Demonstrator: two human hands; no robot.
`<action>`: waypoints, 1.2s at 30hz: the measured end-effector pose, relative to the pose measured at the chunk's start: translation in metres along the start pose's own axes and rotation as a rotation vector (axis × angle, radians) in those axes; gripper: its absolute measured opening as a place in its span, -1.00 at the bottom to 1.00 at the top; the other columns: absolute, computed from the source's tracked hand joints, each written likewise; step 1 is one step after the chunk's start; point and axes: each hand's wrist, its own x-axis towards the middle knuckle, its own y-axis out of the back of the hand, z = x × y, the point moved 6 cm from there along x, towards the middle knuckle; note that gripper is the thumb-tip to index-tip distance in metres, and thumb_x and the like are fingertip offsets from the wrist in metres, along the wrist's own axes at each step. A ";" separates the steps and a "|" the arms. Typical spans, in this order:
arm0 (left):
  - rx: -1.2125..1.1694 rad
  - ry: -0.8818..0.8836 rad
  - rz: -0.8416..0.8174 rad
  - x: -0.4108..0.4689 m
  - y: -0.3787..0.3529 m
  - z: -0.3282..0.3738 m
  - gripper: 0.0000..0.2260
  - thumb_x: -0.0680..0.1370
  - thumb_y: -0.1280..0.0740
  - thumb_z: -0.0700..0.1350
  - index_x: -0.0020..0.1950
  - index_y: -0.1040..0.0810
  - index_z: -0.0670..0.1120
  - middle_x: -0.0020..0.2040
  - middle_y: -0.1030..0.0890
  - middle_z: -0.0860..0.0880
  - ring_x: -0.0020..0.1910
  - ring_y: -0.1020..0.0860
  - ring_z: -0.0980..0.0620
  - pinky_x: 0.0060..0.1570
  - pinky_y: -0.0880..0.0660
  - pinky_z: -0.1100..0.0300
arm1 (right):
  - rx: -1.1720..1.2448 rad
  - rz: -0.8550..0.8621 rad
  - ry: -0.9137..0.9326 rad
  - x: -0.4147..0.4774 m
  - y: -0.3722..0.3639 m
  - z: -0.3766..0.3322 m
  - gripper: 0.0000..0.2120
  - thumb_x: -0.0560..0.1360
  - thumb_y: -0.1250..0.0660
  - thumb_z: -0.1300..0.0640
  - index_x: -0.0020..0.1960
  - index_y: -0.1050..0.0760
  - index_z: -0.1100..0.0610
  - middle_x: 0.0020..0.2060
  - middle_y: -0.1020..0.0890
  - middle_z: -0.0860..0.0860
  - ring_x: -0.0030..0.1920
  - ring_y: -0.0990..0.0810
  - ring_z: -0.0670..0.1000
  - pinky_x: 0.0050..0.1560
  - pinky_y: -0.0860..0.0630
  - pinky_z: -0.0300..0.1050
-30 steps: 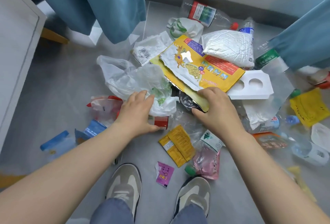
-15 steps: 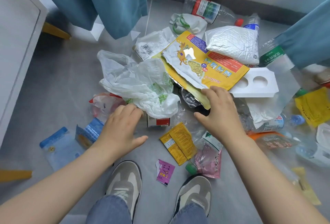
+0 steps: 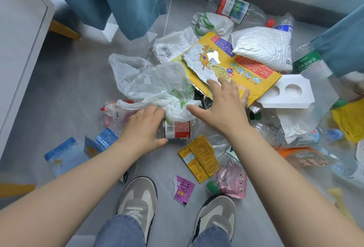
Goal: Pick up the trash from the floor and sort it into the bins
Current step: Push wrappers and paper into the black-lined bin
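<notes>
grey floor (image 3: 59, 93), littered. left hand (image 3: 143, 126), off bag (image 3: 149, 83), now curls round bottle (image 3: 177, 129); right hand (image 3: 222, 107), lifted from pouch (image 3: 252, 69), spread. bottle pick-up likely starting.

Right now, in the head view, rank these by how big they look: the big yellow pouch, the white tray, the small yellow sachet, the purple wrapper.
1. big yellow pouch, largest even though partly covered
2. white tray
3. small yellow sachet
4. purple wrapper, smallest although nearest the camera
</notes>
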 end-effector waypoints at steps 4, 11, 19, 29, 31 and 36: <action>-0.025 0.007 -0.022 0.000 -0.005 -0.003 -0.37 0.38 -0.43 0.16 0.35 -0.32 -0.03 0.24 -0.41 -0.03 0.23 -0.44 -0.08 0.16 -0.44 0.02 | -0.067 -0.090 -0.083 0.012 -0.020 0.011 -0.04 0.29 -0.32 -0.45 0.52 -0.08 -0.02 0.56 -0.01 0.09 0.54 0.15 0.27 0.40 0.22 0.43; -0.042 0.018 -0.023 -0.003 -0.007 -0.007 -0.32 0.35 -0.47 0.15 0.36 -0.30 -0.05 0.23 -0.45 -0.05 0.20 -0.47 -0.09 0.13 -0.45 0.03 | -0.060 -0.161 -0.162 0.020 -0.033 0.020 0.10 0.27 -0.38 -0.42 0.56 0.11 -0.03 0.56 0.16 0.06 0.53 0.19 0.26 0.40 -0.02 0.41; -0.044 0.025 -0.013 -0.005 -0.005 -0.009 -0.33 0.36 -0.46 0.16 0.36 -0.30 -0.05 0.20 -0.45 -0.06 0.18 -0.47 -0.09 0.08 -0.41 0.08 | 0.130 -0.283 -0.237 0.034 -0.041 0.020 0.19 0.16 -0.33 -0.53 0.56 0.05 0.01 0.54 -0.11 0.07 0.50 -0.13 0.20 0.40 -0.21 0.25; -0.034 0.037 -0.017 -0.014 -0.005 -0.023 -0.36 0.34 -0.47 0.14 0.33 -0.37 -0.04 0.16 -0.43 -0.04 0.15 -0.45 -0.09 0.11 -0.41 0.07 | 0.067 -0.191 -0.309 0.042 -0.061 -0.013 -0.03 0.30 -0.41 -0.30 0.51 -0.05 0.07 0.42 -0.24 0.17 0.35 -0.33 0.26 0.29 -0.33 0.20; -0.046 0.041 -0.018 -0.016 -0.005 -0.028 -0.39 0.33 -0.47 0.15 0.29 -0.40 -0.03 0.13 -0.43 -0.03 0.13 -0.45 -0.08 0.10 -0.41 0.08 | 0.071 -0.125 -0.274 0.047 -0.060 -0.012 -0.27 0.36 -0.40 -0.23 0.37 -0.27 0.12 0.30 -0.36 0.15 0.23 -0.44 0.24 0.06 -0.42 0.03; -0.070 0.037 -0.017 -0.019 -0.008 -0.031 -0.43 0.31 -0.48 0.15 0.24 -0.46 -0.04 0.12 -0.46 -0.04 0.13 -0.46 -0.07 0.07 -0.42 0.09 | 0.072 0.018 -0.169 0.055 -0.043 -0.005 -0.72 0.43 -0.34 -0.07 -0.15 -0.41 0.15 -0.16 -0.52 0.08 -0.18 -0.47 0.14 -0.41 -0.18 -0.15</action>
